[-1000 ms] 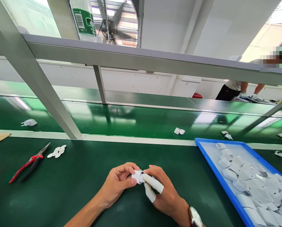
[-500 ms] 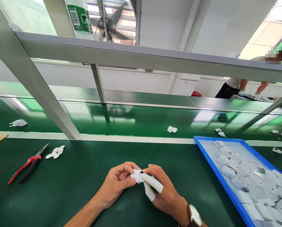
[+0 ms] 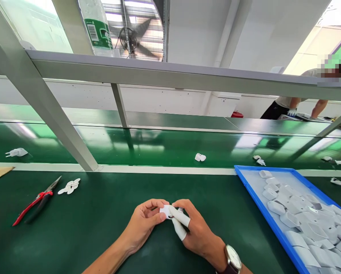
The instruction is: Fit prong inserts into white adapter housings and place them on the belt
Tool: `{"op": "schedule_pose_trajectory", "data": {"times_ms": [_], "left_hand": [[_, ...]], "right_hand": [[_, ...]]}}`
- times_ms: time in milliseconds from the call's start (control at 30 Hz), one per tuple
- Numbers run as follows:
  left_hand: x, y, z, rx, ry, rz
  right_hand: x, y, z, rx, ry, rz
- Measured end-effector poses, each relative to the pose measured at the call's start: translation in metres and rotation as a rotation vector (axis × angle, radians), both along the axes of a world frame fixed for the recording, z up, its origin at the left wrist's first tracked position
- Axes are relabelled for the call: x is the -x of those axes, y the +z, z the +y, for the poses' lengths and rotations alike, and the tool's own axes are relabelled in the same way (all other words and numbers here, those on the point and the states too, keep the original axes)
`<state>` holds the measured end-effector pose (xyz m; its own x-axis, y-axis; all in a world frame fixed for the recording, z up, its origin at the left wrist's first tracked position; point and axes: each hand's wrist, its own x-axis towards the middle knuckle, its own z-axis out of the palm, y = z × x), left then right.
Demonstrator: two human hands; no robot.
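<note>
A small white plastic piece (image 3: 165, 210) is pinched between the thumb and fingers of my left hand (image 3: 144, 220), a little above the dark green table. My right hand (image 3: 197, 230) is closed at the same piece, its fingertips on the right end. White finger cots cover some of its fingers, and a wristwatch (image 3: 232, 258) sits on that wrist. A dark gap or opening shows on the piece near the right fingertips. The fingers hide much of the piece, so its full shape cannot be made out.
To the right stands a blue-rimmed tray (image 3: 262, 222) of white plastic housings. Red-and-black pliers (image 3: 38, 201) lie left, beside several flat white pieces (image 3: 70, 186). Behind, a green conveyor belt (image 3: 164, 146) carries white plug parts (image 3: 200, 157). A metal frame (image 3: 170, 74) crosses above; a person works far right.
The parts on the belt have shifted left. Both hands remain at the white piece, with the right fingers slightly repositioned. The camera view has tilted a little upward.
</note>
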<state>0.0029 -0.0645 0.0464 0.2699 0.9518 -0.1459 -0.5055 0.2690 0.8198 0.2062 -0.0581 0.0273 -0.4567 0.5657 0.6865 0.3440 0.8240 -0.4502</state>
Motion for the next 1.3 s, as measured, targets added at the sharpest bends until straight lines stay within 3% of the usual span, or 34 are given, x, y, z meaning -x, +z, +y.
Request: {"op": "schedule_pose_trajectory", "data": {"times_ms": [233,433,567,833,1067,1300], "left_hand": [[0.000,-0.001,-0.001,-0.004,-0.080,0.008],[-0.006,-0.003,-0.004,0.073,-0.019,-0.068],[-0.007,-0.001,-0.006,0.118,0.037,-0.079],[0.000,-0.002,-0.001,0.008,-0.033,0.110],[0.000,-0.002,-0.002,-0.039,-0.047,0.177],[0.000,-0.006,-0.002,-0.029,-0.032,0.117]], "right_hand": [[0.001,0.002,0.002,-0.011,0.002,0.022],[0.003,0.005,-0.001,-0.034,-0.010,0.055],[0.006,0.003,-0.007,-0.050,-0.050,-0.042],[0.007,-0.004,-0.005,0.060,-0.047,0.128],[0.008,0.001,-0.005,0.064,-0.029,0.075],[0.010,0.000,-0.003,0.157,-0.044,0.213]]}}
